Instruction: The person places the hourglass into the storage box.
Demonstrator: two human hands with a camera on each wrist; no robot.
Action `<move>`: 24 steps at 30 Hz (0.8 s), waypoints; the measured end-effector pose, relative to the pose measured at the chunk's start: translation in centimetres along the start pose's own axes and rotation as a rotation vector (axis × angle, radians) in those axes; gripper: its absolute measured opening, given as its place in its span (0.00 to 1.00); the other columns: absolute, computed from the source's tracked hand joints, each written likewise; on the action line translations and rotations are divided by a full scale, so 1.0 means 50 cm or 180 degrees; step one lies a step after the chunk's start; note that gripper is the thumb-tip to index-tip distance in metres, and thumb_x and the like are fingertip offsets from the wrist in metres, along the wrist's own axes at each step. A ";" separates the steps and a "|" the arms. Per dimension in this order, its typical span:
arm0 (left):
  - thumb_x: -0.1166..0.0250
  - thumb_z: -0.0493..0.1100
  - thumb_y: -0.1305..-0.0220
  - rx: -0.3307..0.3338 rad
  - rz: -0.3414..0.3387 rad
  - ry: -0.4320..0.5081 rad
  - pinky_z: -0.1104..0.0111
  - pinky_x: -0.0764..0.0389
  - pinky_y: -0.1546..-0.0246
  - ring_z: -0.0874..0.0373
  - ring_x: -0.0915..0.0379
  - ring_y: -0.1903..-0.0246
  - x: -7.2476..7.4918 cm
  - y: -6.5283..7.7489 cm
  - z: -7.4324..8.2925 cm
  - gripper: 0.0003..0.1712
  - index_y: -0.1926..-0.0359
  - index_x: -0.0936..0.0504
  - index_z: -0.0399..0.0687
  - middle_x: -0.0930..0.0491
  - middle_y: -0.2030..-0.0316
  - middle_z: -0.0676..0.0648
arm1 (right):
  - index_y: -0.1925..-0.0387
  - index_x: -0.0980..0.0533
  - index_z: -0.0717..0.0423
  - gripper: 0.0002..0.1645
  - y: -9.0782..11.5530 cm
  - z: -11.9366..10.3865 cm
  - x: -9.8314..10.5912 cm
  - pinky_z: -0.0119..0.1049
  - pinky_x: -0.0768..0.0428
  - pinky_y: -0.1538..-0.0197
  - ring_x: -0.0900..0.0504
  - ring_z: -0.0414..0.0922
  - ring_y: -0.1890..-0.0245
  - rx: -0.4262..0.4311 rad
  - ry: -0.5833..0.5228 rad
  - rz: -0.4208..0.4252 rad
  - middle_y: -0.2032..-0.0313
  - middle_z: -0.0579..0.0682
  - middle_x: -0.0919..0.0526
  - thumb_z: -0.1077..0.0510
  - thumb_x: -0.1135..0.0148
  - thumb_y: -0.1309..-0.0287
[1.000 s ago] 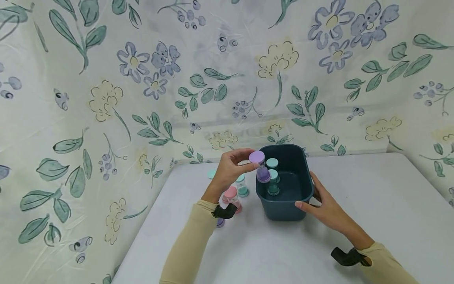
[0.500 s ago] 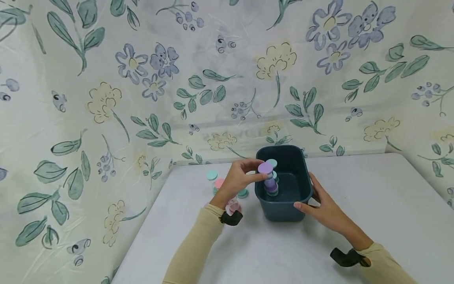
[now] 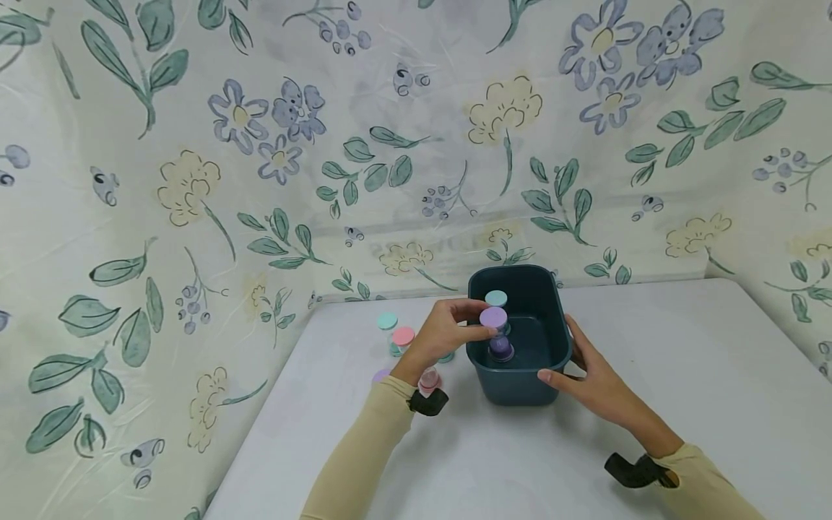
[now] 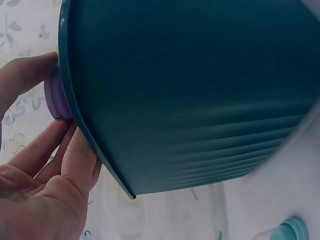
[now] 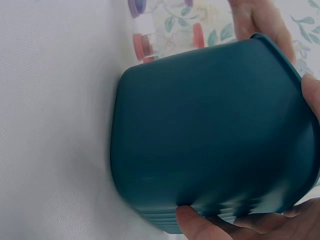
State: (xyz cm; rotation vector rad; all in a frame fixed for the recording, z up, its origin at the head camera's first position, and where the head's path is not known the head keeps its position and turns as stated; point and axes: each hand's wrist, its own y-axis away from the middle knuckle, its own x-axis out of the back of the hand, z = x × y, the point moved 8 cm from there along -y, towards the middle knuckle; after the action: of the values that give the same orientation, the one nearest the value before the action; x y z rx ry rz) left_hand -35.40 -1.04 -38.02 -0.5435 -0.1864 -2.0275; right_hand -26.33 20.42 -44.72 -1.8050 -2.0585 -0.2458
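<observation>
A dark teal plastic bin [image 3: 520, 390] stands upright on the white table. My left hand [image 3: 447, 336] reaches over its left rim and pinches a purple sand timer [image 3: 494, 318] by its upper cap, low inside the bin near the front left. Only that purple cap [image 4: 56, 97] shows past the rim in the left wrist view. Behind it in the bin stands a mint-capped sand timer [image 3: 497, 298]; another is hidden behind the purple one. My right hand [image 3: 593, 377] grips the bin's right side, thumb near the front rim, fingers along the ribbed wall [image 5: 200, 227].
Left of the bin, partly behind my left arm, stand more sand timers: a mint one [image 3: 387, 321], a pink one [image 3: 403, 336], another pink one [image 3: 429, 380] and a purple one [image 3: 381, 375]. A floral cloth [image 3: 364, 180] hangs behind the table [image 3: 669, 339].
My left hand has carried the purple sand timer from above the left rim rightward and down into the bin. My right hand and the bin have stayed in place.
</observation>
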 end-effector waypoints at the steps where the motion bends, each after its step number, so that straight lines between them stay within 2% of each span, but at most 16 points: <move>1: 0.24 0.47 0.40 0.0001 -0.0017 -0.0020 0.59 0.18 0.39 0.55 0.19 0.44 -0.001 0.000 0.001 0.24 0.43 0.14 0.50 0.13 0.46 0.48 | 0.16 0.69 0.43 0.65 0.000 0.000 0.000 0.67 0.23 0.38 0.42 0.74 0.24 -0.0004 0.0013 -0.0001 0.18 0.67 0.54 0.47 0.31 0.34; 11: 0.22 0.43 0.42 0.0036 -0.0104 -0.0204 0.64 0.14 0.45 0.53 0.14 0.48 -0.014 -0.002 0.009 0.26 0.43 0.15 0.44 0.13 0.46 0.43 | 0.16 0.69 0.42 0.65 0.000 0.001 -0.001 0.67 0.23 0.38 0.42 0.74 0.24 -0.0014 0.0030 -0.0006 0.18 0.67 0.54 0.46 0.31 0.34; 16: 0.22 0.47 0.42 -0.0058 -0.0064 -0.0583 0.70 0.13 0.52 0.58 0.15 0.57 -0.015 0.002 0.018 0.26 0.43 0.15 0.47 0.13 0.48 0.45 | 0.16 0.69 0.43 0.65 -0.001 0.004 -0.002 0.67 0.23 0.38 0.43 0.74 0.24 -0.0061 0.0037 -0.0007 0.18 0.67 0.55 0.45 0.31 0.34; 19: 0.22 0.50 0.43 -0.0097 0.0004 -0.0739 0.70 0.14 0.56 0.59 0.17 0.60 -0.011 0.003 0.021 0.27 0.43 0.14 0.49 0.12 0.49 0.47 | 0.16 0.69 0.43 0.65 -0.001 0.004 -0.002 0.66 0.23 0.38 0.43 0.74 0.23 -0.0066 0.0028 -0.0008 0.18 0.66 0.55 0.45 0.31 0.34; 24: 0.22 0.51 0.43 -0.0064 0.0031 -0.0782 0.60 0.15 0.45 0.55 0.17 0.48 -0.011 0.004 0.013 0.26 0.43 0.14 0.50 0.13 0.47 0.49 | 0.16 0.69 0.42 0.66 -0.001 0.004 0.000 0.66 0.22 0.38 0.43 0.74 0.23 -0.0056 0.0027 -0.0013 0.18 0.67 0.55 0.45 0.31 0.34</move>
State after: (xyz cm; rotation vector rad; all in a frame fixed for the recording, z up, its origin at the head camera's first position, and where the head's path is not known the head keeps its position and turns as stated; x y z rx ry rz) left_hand -34.83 -0.50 -37.71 -0.8048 -0.3103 -1.9513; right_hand -26.40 20.47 -44.90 -1.8072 -2.0607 -0.2729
